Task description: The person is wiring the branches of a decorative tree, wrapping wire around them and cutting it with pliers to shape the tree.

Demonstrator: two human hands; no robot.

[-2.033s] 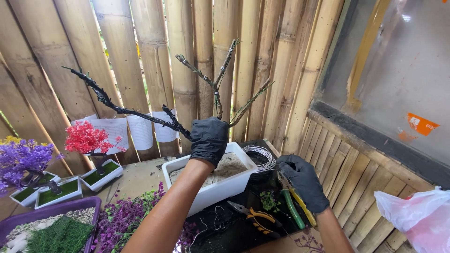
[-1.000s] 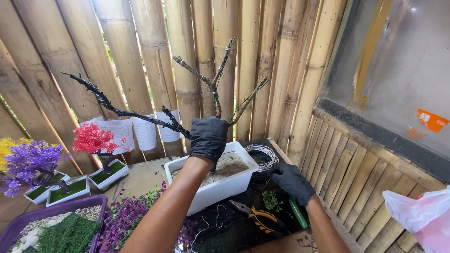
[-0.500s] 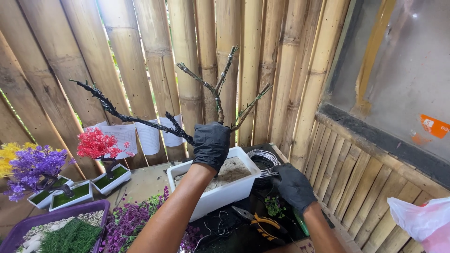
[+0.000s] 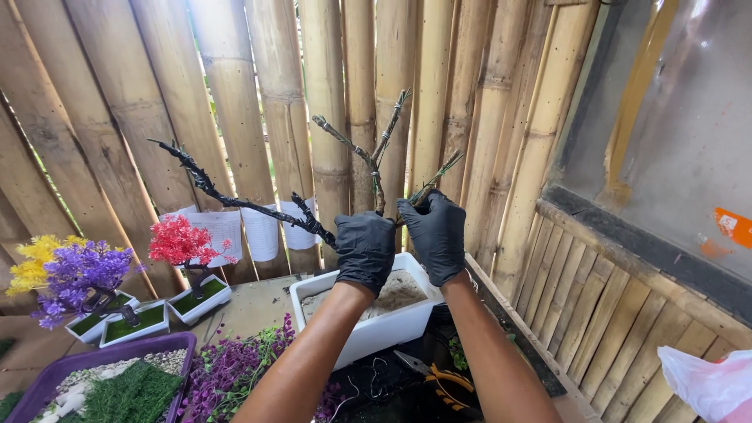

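Both my hands wear black gloves. My left hand grips the trunk of a bare artificial tree with dark branches wrapped in wire, held upright over a white rectangular pot filled with sandy soil. My right hand has come up beside the left one and closes on the base of the tree's right-hand branches. One long black branch stretches far to the left.
Pliers with orange handles lie on a dark mat below. Finished small trees, red, purple and yellow, stand in white pots at left. A purple tray holds pebbles and fake grass. Purple fake flowers lie nearby. A bamboo wall stands behind.
My right hand rose from the tools on the mat up to the tree trunk beside my left hand. The view shifted slightly right.
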